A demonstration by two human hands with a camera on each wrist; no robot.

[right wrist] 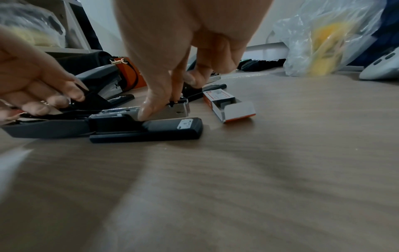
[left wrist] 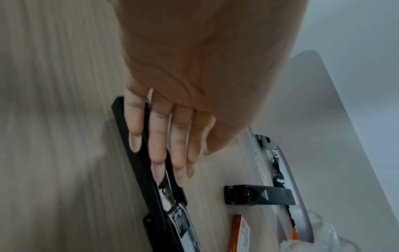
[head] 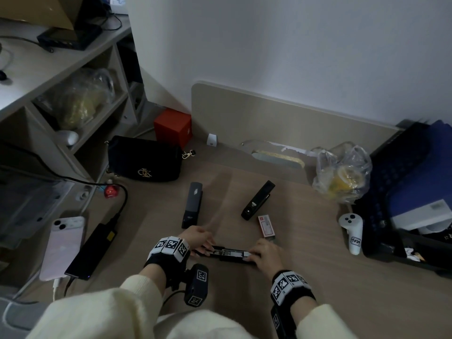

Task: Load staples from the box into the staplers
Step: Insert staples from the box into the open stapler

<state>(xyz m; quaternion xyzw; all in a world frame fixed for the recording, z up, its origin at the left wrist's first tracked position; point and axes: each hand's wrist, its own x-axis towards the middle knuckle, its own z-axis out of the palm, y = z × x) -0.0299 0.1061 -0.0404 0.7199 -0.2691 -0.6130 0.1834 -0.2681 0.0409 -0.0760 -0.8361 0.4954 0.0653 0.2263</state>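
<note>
A black stapler [head: 227, 253] lies swung open flat on the wooden desk, its metal staple channel facing up. My left hand [head: 199, 238] rests with straight fingers [left wrist: 157, 153] on the folded-back top cover [left wrist: 149, 184]. My right hand [right wrist: 164, 104] pinches the front end of the metal channel [right wrist: 177, 111] between thumb and fingers. The small orange-and-white staple box [head: 266, 226] lies just beyond the right hand, its end flap open [right wrist: 235, 110], with staples showing inside. Farther back, a grey stapler [head: 192, 206] and another black stapler [head: 256, 200] lie closed.
A black handbag [head: 145, 159] and a red box [head: 172, 127] sit at the back left. A phone [head: 62, 245] and a black adapter [head: 91, 250] lie left. A plastic bag [head: 342, 172], a white controller [head: 352, 231] and dark clutter [head: 403, 179] lie to the right.
</note>
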